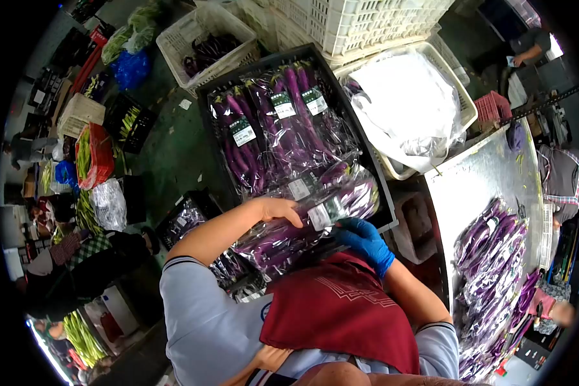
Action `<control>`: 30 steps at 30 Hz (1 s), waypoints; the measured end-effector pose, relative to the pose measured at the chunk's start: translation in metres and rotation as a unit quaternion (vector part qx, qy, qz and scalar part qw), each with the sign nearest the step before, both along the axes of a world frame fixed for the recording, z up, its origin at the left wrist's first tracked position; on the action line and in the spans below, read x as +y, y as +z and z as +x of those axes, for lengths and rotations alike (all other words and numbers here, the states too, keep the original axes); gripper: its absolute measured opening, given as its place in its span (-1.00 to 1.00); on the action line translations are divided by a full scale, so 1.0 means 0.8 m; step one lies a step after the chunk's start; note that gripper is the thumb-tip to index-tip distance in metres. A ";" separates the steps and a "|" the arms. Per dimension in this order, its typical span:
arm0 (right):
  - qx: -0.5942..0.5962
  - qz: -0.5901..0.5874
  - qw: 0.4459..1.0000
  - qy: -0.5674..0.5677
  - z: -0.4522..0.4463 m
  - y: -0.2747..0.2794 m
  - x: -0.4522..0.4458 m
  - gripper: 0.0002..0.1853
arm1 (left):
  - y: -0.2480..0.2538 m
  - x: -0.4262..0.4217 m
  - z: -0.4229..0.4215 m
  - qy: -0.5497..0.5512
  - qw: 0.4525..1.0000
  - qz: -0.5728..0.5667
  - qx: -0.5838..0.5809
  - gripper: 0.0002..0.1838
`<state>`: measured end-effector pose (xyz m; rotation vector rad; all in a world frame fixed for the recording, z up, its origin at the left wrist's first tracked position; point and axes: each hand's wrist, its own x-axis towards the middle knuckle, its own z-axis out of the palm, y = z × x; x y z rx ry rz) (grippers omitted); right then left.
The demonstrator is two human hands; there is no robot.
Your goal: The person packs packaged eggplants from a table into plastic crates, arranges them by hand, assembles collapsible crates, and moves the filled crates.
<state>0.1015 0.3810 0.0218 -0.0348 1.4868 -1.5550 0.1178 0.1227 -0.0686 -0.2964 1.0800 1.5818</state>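
Note:
My bare left hand (278,211) lies over a clear bag of long purple eggplants (357,196) with a white label, its fingers curled onto the plastic. My right hand (367,243), in a blue glove, pinches the near edge of this bag beside the label. The bag is over the near end of a black crate (206,122), where several labelled eggplant bags (289,122) lie side by side. Another eggplant bag (270,251) is below my hands, close to the maroon apron.
White crates (341,29) are stacked behind; one holds loose eggplants (215,48). A white plastic-lined crate (405,96) stands right of the black crate. On the metal table (457,174) lie many bagged eggplants (495,276). Other people are at the far left and right.

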 end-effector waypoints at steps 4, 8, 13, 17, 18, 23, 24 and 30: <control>0.147 0.056 0.988 0.005 -0.010 -0.080 0.036 -0.74 | -0.051 0.030 0.011 -0.038 0.994 -0.063 0.085 -0.53; 0.099 0.081 0.991 -0.032 -0.023 -0.074 0.054 -0.75 | -0.057 0.041 -0.018 0.001 0.992 0.042 0.119 -0.50; 0.141 0.098 0.985 -0.023 -0.017 -0.085 0.067 -0.76 | -0.071 0.040 -0.015 -0.006 0.989 -0.049 0.137 -0.47; 0.242 0.056 0.968 0.024 -0.015 -0.086 0.051 -0.79 | -0.060 0.043 -0.009 -0.004 0.983 -0.023 0.180 -0.51; 0.280 0.049 0.958 0.039 -0.019 -0.079 0.045 -0.78 | -0.058 0.043 -0.012 -0.025 0.977 -0.032 0.210 -0.54; 0.414 0.185 0.873 0.179 -0.033 -0.105 0.038 -0.82 | -0.008 0.047 -0.002 -0.106 0.826 -0.330 0.445 -0.53; 0.416 0.192 0.862 0.218 -0.038 -0.087 0.034 -0.81 | 0.013 0.043 0.011 -0.069 0.776 -0.379 0.499 -0.48; 0.462 0.294 0.761 0.347 -0.022 -0.129 0.046 -0.76 | 0.020 0.017 0.107 -0.336 0.701 -0.431 0.458 -0.49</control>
